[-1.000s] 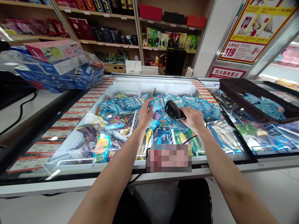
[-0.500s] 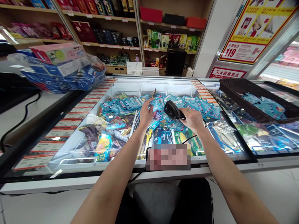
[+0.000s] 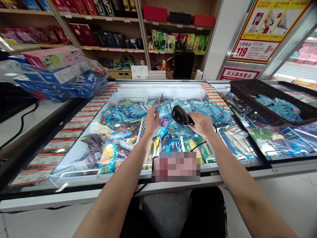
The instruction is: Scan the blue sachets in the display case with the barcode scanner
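My right hand (image 3: pixel 201 124) is wrapped round the handle of a black barcode scanner (image 3: pixel 180 115), its head turned to the left. A cable (image 3: pixel 199 145) runs down from it. My left hand (image 3: pixel 152 119) pinches the left edge of a small blue packet (image 3: pixel 164 109), which lies just left of the scanner's head. A pale printed patch shows on this packet. More blue packets (image 3: pixel 132 111) are spread to the left on the glass freezer top (image 3: pixel 81 158), and others (image 3: pixel 214 111) lie to the right.
Wrapped ice creams fill the freezer below the glass. A brown basket (image 3: pixel 262 114) with blue packets stands at the right. At the left are plastic-wrapped boxes (image 3: pixel 61 76). A device with a blurred-out screen (image 3: pixel 176 167) sits at the front edge. Shelves with goods stand behind.
The whole view has shifted slightly, so things appear a little further left. My hands keep nearly the same position over the packets, the scanner still in my right hand.
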A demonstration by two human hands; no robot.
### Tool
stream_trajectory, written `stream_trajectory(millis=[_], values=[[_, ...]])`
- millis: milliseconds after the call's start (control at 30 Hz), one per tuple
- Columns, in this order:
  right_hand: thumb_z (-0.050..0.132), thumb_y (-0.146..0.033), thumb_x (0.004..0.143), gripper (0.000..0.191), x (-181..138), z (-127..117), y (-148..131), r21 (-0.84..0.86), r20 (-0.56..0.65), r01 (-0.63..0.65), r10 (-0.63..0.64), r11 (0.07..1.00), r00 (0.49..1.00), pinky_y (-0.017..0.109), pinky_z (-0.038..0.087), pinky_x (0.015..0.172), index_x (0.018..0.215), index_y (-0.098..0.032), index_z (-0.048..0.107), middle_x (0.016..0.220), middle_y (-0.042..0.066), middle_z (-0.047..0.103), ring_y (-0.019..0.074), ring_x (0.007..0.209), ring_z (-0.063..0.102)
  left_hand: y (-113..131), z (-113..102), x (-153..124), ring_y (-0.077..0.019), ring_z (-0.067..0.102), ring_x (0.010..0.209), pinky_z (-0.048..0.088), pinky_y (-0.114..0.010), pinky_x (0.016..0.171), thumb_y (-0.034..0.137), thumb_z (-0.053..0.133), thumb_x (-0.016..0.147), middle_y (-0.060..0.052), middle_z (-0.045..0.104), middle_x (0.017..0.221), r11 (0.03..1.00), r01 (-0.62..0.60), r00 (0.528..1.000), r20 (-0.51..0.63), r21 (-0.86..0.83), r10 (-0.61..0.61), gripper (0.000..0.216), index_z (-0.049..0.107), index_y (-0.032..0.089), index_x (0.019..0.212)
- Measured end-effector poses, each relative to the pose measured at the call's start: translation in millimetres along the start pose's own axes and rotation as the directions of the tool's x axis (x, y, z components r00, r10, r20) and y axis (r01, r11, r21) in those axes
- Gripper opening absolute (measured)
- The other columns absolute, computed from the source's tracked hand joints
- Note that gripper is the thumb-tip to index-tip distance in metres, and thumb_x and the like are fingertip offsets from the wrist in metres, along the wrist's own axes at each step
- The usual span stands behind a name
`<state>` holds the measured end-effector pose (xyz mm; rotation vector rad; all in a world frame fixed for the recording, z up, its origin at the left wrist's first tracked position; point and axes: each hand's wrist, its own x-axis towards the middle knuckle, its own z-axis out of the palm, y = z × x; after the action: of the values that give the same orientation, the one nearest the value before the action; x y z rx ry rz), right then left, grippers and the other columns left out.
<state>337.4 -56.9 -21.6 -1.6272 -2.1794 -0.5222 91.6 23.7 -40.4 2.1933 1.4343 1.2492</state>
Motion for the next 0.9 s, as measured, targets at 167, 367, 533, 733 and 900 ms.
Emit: stream_trajectory(millis=[167,367,533,733,900], values=[[0.051,-0.037,0.085,0.034,0.0,1.3,-1.0,-0.007,-0.002,0.009,-0.009,1.0,1.0,0.027,0.033,0.066,0.116,-0.023,0.058,0.093,0.005,0.066,0.0185,0.081,0.058,0.9,-0.6,-1.0,-0.0192,0.051,0.114,0.041,-0.034,0.095,0.029,0.033,0.092,-0.005,0.053,0.128,0.999,-0.029,0.999,-0.017,-0.02,0.029,0.036,0.044,0.027,0.126],[0.052,-0.037,0.085,0.034,0.6,2.3,-2.0,-0.024,0.019,0.019,-0.019,1.0,1.0,0.028,0.033,0.066,0.116,-0.023,0.057,0.094,0.005,0.066,0.0193,0.083,0.059,0.2,-0.2,-1.0,-0.0192,0.05,0.115,0.041,-0.033,0.094,0.028,0.032,0.092,-0.006,0.053,0.127,1.0,-0.013,1.0,-0.008,-0.02,0.013,0.036,0.044,0.026,0.126],[0.052,-0.036,0.086,0.034,0.5,3.3,-2.5,-0.027,0.016,0.028,-0.027,0.999,1.0,0.027,0.033,0.066,0.116,-0.022,0.057,0.096,0.006,0.066,0.0191,0.082,0.058,-1.3,1.4,-0.6,-0.0195,0.051,0.112,0.042,-0.033,0.093,0.028,0.032,0.092,-0.006,0.053,0.126,0.999,-0.017,1.0,-0.016,-0.043,0.016,0.035,0.045,0.026,0.125],[0.052,-0.036,0.086,0.032,-0.4,4.8,-1.2,-0.021,-0.016,0.046,-0.046,0.999,0.999,0.028,0.032,0.065,0.115,-0.023,0.057,0.094,0.005,0.066,0.0195,0.082,0.059,-5.0,4.8,-1.1,-0.0199,0.053,0.107,0.04,-0.035,0.094,0.022,0.037,0.09,-0.005,0.057,0.119,0.994,-0.06,0.996,-0.073,-0.093,0.053,0.034,0.047,0.026,0.122],[0.053,-0.036,0.085,0.032,-0.4,5.3,-0.3,-0.026,-0.027,0.049,-0.049,0.998,0.998,0.028,0.032,0.064,0.115,-0.024,0.057,0.094,0.004,0.066,0.0191,0.081,0.059,-6.3,6.4,-1.0,-0.0199,0.053,0.105,0.04,-0.036,0.095,0.021,0.038,0.089,-0.006,0.057,0.118,0.993,-0.067,0.995,-0.087,-0.099,0.058,0.035,0.048,0.026,0.122]])
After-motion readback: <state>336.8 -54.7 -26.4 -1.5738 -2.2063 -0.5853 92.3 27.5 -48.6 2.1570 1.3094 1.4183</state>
